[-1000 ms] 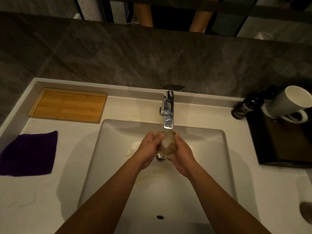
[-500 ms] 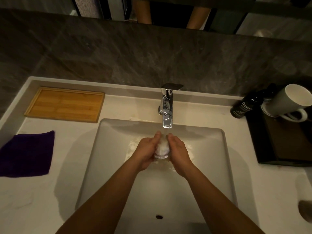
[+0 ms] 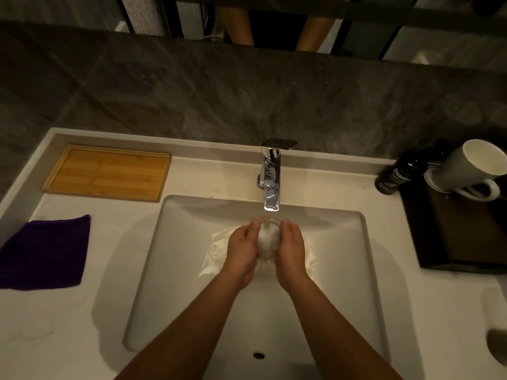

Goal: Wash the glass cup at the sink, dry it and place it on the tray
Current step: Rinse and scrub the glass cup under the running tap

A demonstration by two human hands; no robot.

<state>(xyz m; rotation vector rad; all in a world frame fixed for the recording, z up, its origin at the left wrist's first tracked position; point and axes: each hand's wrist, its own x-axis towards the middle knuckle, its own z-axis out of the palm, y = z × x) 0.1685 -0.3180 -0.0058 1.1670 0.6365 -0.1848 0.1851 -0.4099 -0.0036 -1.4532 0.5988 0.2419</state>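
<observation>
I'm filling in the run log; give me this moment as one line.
phase: washing | glass cup: under faucet | left hand, right hand: both holding cup | cloth, tray: unused

single head-worn wide-angle view, aimed steeply down and forward, sink [image 3: 175,270] seen close and centred, faucet [image 3: 271,179] toward 12 o'clock, counter edges bent by the lens, forearms entering from 6 o'clock
</observation>
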